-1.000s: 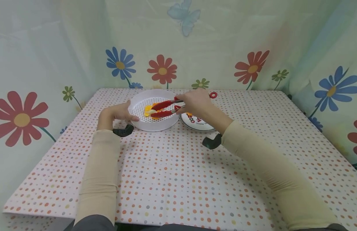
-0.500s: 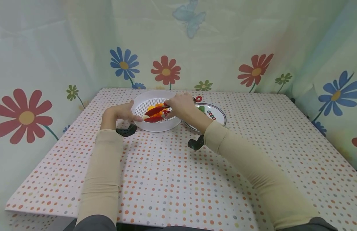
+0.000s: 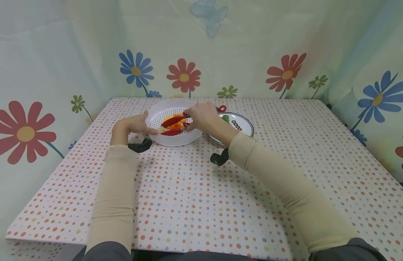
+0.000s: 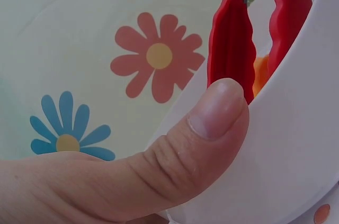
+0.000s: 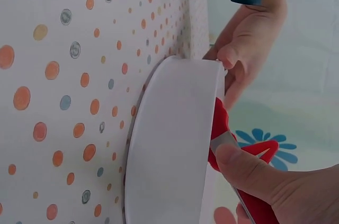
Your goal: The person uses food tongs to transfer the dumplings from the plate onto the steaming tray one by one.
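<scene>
A white round steamer basket [image 3: 175, 141] with a perforated bottom stands at the back left of the table. My left hand [image 3: 134, 125] grips its left side, thumb over the rim in the left wrist view. My right hand [image 3: 202, 115] holds red-tipped tongs [image 3: 170, 120], which reach down into the basket. Yellow and orange pieces [image 3: 178, 127] lie inside, partly hidden by the tongs. A pale piece [image 3: 162, 129] sits at the tong tips, near my left thumb. The basket wall hides the tong tips in the right wrist view.
A white plate [image 3: 248, 127] with a dark rim stands right of the basket, partly behind my right hand and wrist. On it is a green piece [image 3: 225, 118]. A dotted tablecloth [image 3: 188, 203] covers the table; a flowered curtain [image 3: 247, 43] hangs behind.
My right hand has moved left with the tongs, further over the basket, bringing their tips close to my left thumb. More of the plate shows now. The left hand keeps its hold.
</scene>
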### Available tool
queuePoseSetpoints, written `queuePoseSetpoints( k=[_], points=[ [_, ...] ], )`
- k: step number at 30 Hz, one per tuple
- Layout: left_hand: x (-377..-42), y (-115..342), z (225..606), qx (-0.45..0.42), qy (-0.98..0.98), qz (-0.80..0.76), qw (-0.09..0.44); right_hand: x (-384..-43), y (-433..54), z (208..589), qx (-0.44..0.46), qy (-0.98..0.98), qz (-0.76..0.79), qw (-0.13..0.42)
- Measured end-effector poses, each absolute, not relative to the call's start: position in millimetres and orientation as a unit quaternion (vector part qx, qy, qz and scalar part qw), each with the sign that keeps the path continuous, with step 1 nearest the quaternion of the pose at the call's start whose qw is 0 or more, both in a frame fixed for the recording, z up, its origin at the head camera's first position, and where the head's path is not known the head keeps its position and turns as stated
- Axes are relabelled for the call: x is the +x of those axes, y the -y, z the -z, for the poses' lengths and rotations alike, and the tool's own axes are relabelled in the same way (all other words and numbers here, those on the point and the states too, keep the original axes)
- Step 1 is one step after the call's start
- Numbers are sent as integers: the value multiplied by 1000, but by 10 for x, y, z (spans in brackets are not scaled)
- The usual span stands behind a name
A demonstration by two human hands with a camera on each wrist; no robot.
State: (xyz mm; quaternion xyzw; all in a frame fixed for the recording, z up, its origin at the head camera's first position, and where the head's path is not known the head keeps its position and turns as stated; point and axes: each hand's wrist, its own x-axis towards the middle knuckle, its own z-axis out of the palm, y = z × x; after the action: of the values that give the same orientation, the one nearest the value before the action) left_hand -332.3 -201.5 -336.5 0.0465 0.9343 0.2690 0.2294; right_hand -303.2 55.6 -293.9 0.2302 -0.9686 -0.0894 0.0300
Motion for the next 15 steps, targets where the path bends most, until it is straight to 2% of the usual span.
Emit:
queuePoseSetpoints(
  k=[9, 15],
  points=[
    [-3354, 2019, 3337, 50, -931, -282, 227, -3010, -642, 2767, 231, 970, 59, 41],
    [-3332, 2023, 3349, 50, -929, -276, 242, -2954, -1002, 2709, 178, 983, 2, 51]
  ],
)
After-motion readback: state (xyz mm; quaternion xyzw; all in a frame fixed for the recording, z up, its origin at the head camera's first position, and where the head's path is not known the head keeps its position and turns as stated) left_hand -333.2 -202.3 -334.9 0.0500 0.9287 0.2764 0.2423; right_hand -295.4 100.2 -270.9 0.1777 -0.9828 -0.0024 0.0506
